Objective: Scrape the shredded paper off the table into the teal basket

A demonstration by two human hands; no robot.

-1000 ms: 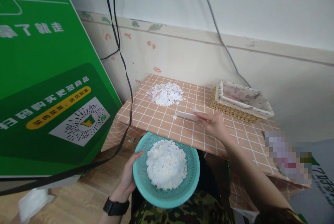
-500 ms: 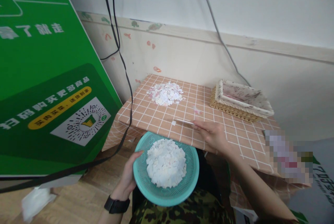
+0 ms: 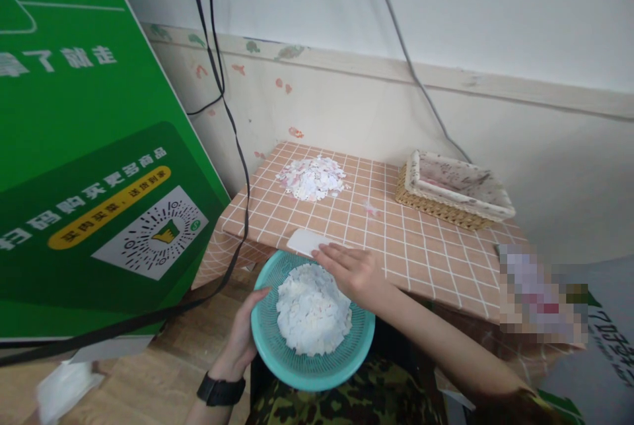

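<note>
- Our left hand (image 3: 242, 329) grips the colander's rim at about nine to ten o'clock, thumb over the lip; we cannot see its fingers underneath.
- The teal colander (image 3: 314, 380) sits at six o'clock, over our lap and just under the front edge of the desk (image 3: 426, 247). It looks like thin, light plastic with a little give, so the rim seems the sound place to hold; one-sided support could let it tip.
- The white scraps (image 3: 313, 313) heaped inside it look paper-light, dry and flat. We judge them loose and easily scattered, better scooped than pinched.
- At twelve o'clock from the colander, the other pile (image 3: 312, 177) lies on the desk, white with some pink, probably as light and quick to slide.
- The white card (image 3: 306, 240) is at the desk's front edge, at twelve o'clock from the colander. It seems thin, smooth and fairly stiff; the end at three o'clock offers a firm hold.
- Our right hand (image 3: 351, 273), apart from the left, has its fingers closed on that end.
- The wicker basket (image 3: 440, 210) stands at two o'clock.
</note>
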